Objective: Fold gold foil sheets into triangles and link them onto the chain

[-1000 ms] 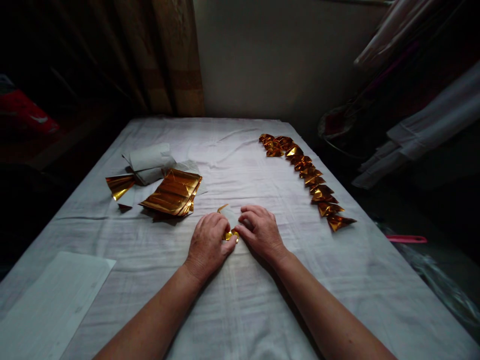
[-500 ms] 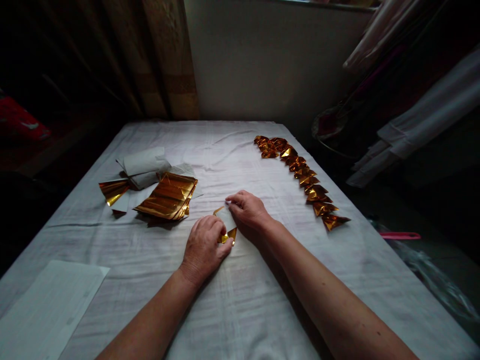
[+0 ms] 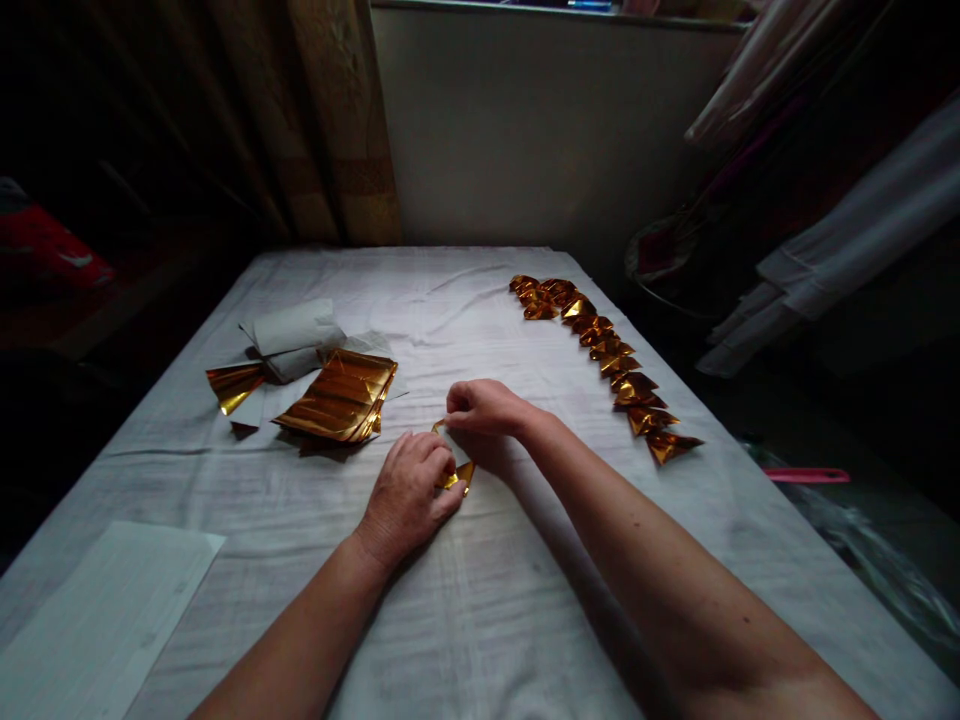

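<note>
A small sheet of gold foil paper (image 3: 464,474), partly folded with its pale side showing, lies on the cloth between my hands. My left hand (image 3: 411,484) is over its left part, fingers curled on top and thumb at the near edge, holding it down. At its far corner, the fingertips of my right hand (image 3: 486,406) are pinched together on the paper's edge. Much of the sheet is hidden under my left fingers. To the left rests a stack of gold foil sheets (image 3: 341,396).
Folded gold foil pieces (image 3: 626,385) form a curved row on the right. White papers (image 3: 289,335) and a loose gold sheet (image 3: 236,385) lie behind and beside the stack. A large white sheet (image 3: 105,610) is at near left. A pink handle (image 3: 806,475) shows beyond the table's right edge.
My right hand has shifted slightly left, its wrist raised, and its fingers have closed into a pinch at the paper's far corner. My left hand stays in place on the paper.
</note>
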Action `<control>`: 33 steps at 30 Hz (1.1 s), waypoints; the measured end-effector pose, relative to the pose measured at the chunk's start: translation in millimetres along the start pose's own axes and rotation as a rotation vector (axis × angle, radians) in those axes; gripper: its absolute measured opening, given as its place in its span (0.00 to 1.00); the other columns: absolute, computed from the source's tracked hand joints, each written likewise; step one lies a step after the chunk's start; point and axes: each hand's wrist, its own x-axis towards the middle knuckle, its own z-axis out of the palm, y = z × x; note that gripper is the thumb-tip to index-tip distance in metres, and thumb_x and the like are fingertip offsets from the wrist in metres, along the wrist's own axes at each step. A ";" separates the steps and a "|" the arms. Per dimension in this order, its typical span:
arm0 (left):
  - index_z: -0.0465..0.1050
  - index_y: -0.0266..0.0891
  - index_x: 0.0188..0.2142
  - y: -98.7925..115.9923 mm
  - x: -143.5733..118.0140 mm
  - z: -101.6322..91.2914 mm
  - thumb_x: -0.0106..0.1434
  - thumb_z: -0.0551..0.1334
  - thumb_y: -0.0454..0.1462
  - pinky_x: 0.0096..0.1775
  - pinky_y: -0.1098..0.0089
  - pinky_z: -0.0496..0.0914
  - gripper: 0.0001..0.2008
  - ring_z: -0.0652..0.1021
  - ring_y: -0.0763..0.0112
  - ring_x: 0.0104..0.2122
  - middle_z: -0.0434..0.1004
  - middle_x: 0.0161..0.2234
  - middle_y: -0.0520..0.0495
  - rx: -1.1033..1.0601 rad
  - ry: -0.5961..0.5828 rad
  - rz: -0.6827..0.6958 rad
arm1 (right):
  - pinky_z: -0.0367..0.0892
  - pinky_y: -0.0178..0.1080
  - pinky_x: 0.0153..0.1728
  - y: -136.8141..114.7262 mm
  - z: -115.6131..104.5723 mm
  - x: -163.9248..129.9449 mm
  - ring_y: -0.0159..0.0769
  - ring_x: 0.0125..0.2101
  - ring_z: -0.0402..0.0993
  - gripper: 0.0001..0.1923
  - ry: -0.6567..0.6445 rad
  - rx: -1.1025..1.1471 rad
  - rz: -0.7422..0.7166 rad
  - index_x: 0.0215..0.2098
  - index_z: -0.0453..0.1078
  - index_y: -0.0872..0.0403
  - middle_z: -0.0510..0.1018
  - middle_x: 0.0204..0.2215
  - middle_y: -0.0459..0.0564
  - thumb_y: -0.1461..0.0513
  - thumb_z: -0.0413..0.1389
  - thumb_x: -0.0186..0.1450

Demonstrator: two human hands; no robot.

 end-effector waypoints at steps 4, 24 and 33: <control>0.68 0.43 0.33 -6.5 0.6 -4.8 0.61 0.62 0.35 0.63 0.48 0.54 0.03 0.74 0.63 0.48 0.76 0.43 0.49 -0.063 -0.068 0.041 | 0.60 0.31 0.28 0.9 1.7 -7.1 0.30 0.29 0.73 0.08 0.016 0.036 -0.002 0.39 0.75 0.51 0.80 0.31 0.42 0.64 0.60 0.60; 0.74 0.43 0.33 -15.2 1.1 -10.0 0.66 0.62 0.37 0.43 0.62 0.65 0.05 0.73 0.63 0.38 0.77 0.35 0.49 0.246 0.050 0.141 | 0.68 0.36 0.43 32.9 35.7 -100.8 0.35 0.39 0.76 0.18 0.263 0.236 -0.169 0.42 0.75 0.51 0.80 0.39 0.49 0.73 0.53 0.59; 0.74 0.43 0.33 -18.6 2.8 -14.8 0.66 0.63 0.36 0.36 0.65 0.61 0.04 0.74 0.65 0.34 0.78 0.32 0.52 0.330 -0.044 0.110 | 0.64 0.32 0.31 33.2 39.5 -97.1 0.33 0.32 0.73 0.06 0.326 -0.019 -0.162 0.37 0.78 0.49 0.78 0.34 0.47 0.64 0.59 0.64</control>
